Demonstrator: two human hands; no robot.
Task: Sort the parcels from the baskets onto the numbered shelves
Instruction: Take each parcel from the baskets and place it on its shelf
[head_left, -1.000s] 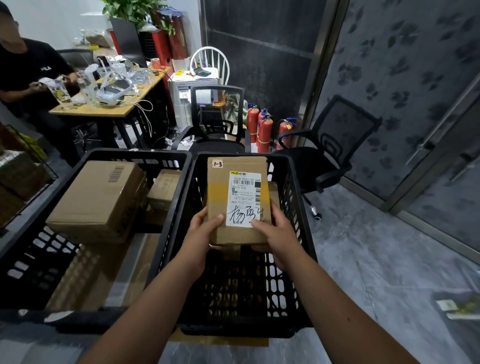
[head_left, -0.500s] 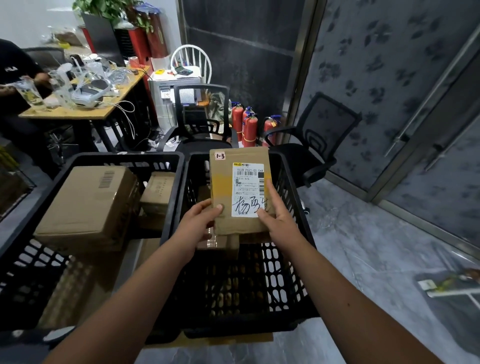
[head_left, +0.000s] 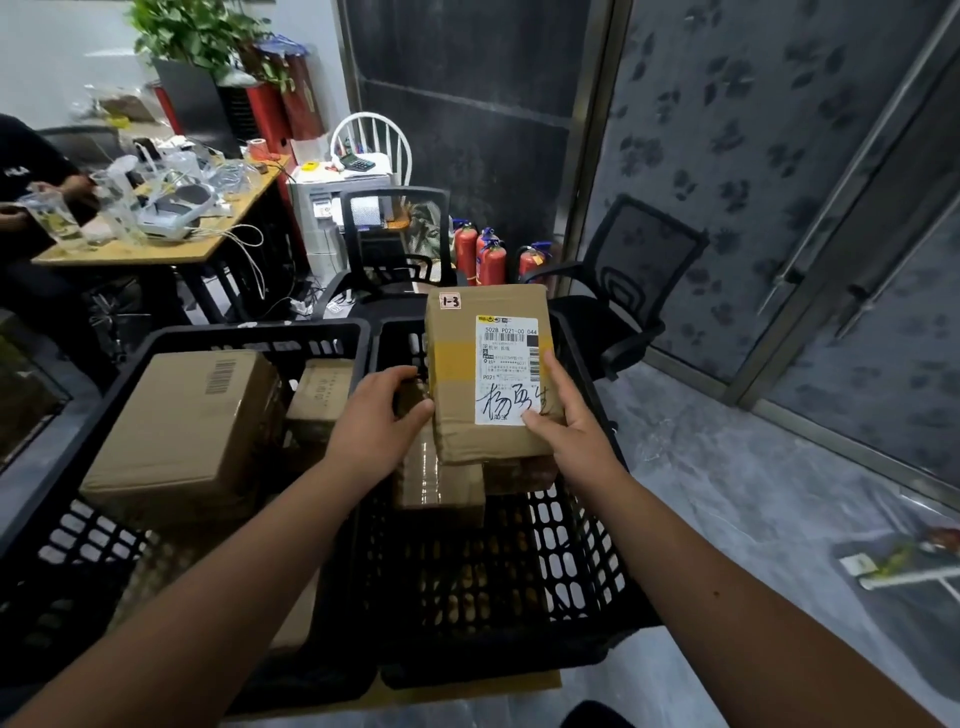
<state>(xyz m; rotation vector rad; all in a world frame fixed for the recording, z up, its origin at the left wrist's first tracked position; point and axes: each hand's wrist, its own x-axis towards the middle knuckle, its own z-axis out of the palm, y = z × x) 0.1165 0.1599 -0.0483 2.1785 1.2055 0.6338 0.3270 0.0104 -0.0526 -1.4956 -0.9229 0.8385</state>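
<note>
A brown cardboard parcel (head_left: 488, 371) is held upright above the right basket (head_left: 587, 519), its long axis running from the hands up toward the far rim, its labelled face turned to the camera. A white shipping label with a barcode and black handwriting is seen on that face, a band of yellow tape crosses it, and a small tag marked "1-3" sits at its top left corner. The parcel is gripped at its lower edges: the left hand (head_left: 376, 423) is curled round the left side, the right hand (head_left: 563, 421) round the right. More parcels lie below it, and a large box (head_left: 182, 431) fills the basket (head_left: 130, 358) to the left.
</note>
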